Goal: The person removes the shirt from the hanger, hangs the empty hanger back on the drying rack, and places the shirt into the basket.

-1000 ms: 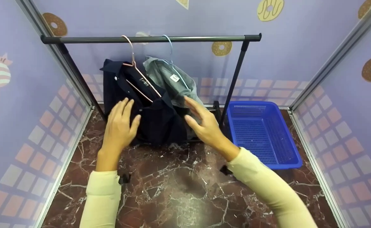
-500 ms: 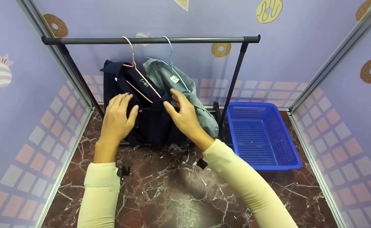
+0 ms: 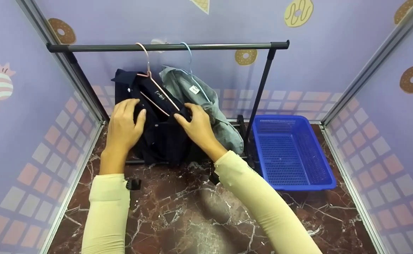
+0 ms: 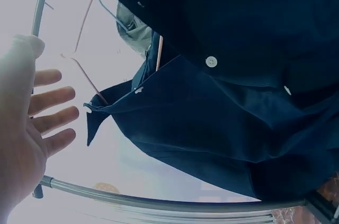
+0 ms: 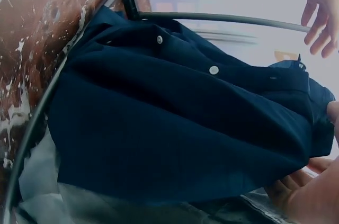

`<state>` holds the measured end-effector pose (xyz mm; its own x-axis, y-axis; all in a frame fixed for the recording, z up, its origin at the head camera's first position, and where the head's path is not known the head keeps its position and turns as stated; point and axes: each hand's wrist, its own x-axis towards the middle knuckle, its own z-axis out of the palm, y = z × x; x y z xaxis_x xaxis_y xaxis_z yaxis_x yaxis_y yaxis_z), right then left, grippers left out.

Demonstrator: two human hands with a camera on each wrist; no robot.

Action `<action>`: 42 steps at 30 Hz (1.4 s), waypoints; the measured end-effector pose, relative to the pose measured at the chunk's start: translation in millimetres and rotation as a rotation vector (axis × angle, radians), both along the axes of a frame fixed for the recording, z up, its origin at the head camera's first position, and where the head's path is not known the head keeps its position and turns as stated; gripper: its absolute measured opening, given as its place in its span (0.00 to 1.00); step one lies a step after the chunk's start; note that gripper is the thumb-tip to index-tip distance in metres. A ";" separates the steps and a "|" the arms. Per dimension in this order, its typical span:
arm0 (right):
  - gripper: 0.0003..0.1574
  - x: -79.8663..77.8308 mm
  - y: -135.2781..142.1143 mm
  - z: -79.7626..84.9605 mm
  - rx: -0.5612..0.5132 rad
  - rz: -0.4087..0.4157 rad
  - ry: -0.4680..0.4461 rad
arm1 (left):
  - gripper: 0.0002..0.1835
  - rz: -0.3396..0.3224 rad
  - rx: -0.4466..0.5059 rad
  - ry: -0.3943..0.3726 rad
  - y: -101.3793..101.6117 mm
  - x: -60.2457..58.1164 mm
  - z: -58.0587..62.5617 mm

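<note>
A navy button-up shirt (image 3: 165,144) hangs on a pink hanger (image 3: 161,90), its collar spread apart. The right hand (image 3: 200,128) pinches the shirt's right collar edge; in the right wrist view the thumb lies on one side of the navy cloth (image 5: 159,123) and the fingers go behind it. Beside the shirt's left front is the left hand (image 3: 121,125). In the left wrist view its fingers (image 4: 55,97) are extended, apart from the cloth. Behind the right hand a grey-green shirt (image 3: 227,132) hangs on a light blue hanger (image 3: 190,58).
Both hangers hook over the black rail (image 3: 227,46) of a garment rack. A blue plastic basket (image 3: 329,176) stands on the dark marbled floor (image 3: 178,218), right of the rack. Patterned lilac walls (image 3: 319,56) enclose the back and sides.
The right hand has moved left from over the grey-green shirt and taken hold of the navy shirt's collar edge. The left hand has shifted slightly left and up.
</note>
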<state>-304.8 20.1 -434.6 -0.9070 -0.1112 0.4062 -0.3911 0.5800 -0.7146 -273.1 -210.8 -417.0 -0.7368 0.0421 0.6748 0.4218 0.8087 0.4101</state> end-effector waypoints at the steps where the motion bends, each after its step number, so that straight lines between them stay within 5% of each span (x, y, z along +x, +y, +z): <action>1: 0.36 -1.2 0.0 -0.2 -0.019 -0.005 -0.007 | 0.22 -0.002 0.002 0.001 -0.3 -0.7 1.9; 6: 0.39 -3.2 -1.6 2.9 -0.105 -0.019 -0.075 | 0.21 -0.014 0.021 0.024 0.1 -4.3 15.6; 14: 0.38 -9.6 -13.4 -0.8 -0.060 -0.051 -0.047 | 0.20 -0.025 0.005 0.022 2.7 -11.4 27.0; 24: 0.24 -11.9 -14.2 -11.4 0.040 -0.046 0.065 | 0.17 -0.040 0.028 0.049 7.3 -16.7 24.2; 30: 0.14 -11.7 -13.4 -11.4 0.007 -0.037 0.105 | 0.16 -0.071 0.052 0.077 10.3 -15.2 23.1; 42: 0.13 -6.1 -8.7 -5.3 0.058 -0.046 0.093 | 0.18 -0.067 0.061 0.068 5.4 -21.8 31.8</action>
<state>-310.8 11.4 -439.9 -0.8704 -0.0960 0.4830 -0.4262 0.6380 -0.6413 -294.9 -205.5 -385.1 -0.6862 0.0468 0.7259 0.5022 0.7524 0.4262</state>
